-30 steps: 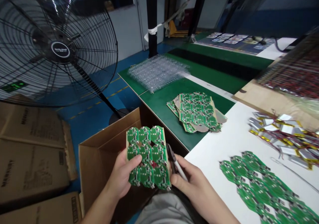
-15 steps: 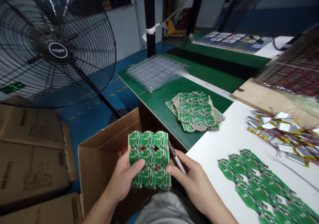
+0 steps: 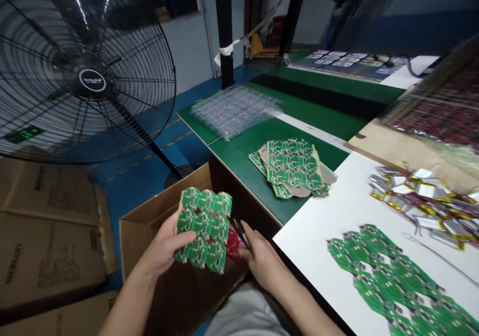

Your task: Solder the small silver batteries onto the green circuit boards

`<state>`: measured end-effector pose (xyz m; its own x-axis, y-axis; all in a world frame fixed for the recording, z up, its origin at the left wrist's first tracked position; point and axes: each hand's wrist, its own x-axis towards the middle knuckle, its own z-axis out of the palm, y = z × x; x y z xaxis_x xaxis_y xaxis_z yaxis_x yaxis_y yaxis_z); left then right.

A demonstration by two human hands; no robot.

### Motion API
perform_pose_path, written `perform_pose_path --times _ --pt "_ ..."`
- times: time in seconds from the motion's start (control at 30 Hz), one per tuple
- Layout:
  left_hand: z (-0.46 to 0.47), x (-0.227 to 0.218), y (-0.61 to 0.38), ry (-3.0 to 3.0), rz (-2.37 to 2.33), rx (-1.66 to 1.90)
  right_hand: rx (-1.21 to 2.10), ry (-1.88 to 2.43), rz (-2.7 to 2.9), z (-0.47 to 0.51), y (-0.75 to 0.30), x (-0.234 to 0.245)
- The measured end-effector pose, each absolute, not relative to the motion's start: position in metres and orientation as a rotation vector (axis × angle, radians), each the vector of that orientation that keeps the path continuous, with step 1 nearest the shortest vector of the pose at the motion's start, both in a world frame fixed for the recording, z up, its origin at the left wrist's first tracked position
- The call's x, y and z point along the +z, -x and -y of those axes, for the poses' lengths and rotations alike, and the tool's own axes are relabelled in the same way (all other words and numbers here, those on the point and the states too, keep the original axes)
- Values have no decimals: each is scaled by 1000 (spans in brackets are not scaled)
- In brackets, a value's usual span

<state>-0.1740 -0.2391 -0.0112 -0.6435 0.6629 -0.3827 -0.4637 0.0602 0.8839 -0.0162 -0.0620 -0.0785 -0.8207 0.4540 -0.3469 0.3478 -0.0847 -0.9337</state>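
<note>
My left hand (image 3: 162,249) grips a green circuit board panel (image 3: 202,229) by its left side, thumb on top. The panel is made of several joined rounded boards with small parts on them, and it is tilted over an open cardboard box (image 3: 130,241). To its right, my right hand (image 3: 260,256) is closed around a slim dark pen-like tool (image 3: 242,234); its exact kind is unclear. The tool is apart from the panel. A shiny red thing (image 3: 234,244), perhaps plastic, shows between panel and right hand, inside the box.
More panels lie stacked (image 3: 294,164) on the green table (image 3: 239,151). On the white tabletop (image 3: 318,231) are further boards (image 3: 396,271), wired battery cells (image 3: 430,196) and a thin metal rod (image 3: 441,258). Clear plastic trays (image 3: 235,109) lie behind. A large fan (image 3: 92,79) and cartons (image 3: 48,241) stand left.
My left hand has moved left with the panel and tilted it. My right hand, with the tool, has come off the panel's right edge, where the pale strip no longer shows.
</note>
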Motion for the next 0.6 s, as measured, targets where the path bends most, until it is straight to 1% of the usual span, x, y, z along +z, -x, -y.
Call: perform_pose_path --times 0.13,0.23,0.3,0.37,0.4,0.47,0.53,0.6 --pt "240 1 184 -541 -1681 1333 1850 952 2102 68 -6 -65" --pt "234 9 183 -596 -1643 1160 1697 957 2050 72 -18 -43" --pt "227 16 180 -626 -1579 1082 1780 943 1990 72 -19 -31" --pt "221 20 178 -654 -1516 1050 1976 905 1921 70 -16 -23" --pt "220 21 179 -641 -1472 1068 2071 869 1902 70 -14 -21" --pt "222 17 183 -542 -1356 1227 2193 881 1748 70 -12 -17" --pt "228 7 186 -404 -1200 1486 2233 984 1462 72 -10 -14" --pt "234 -7 181 -302 -1036 1722 2202 1094 1199 75 -10 -12"
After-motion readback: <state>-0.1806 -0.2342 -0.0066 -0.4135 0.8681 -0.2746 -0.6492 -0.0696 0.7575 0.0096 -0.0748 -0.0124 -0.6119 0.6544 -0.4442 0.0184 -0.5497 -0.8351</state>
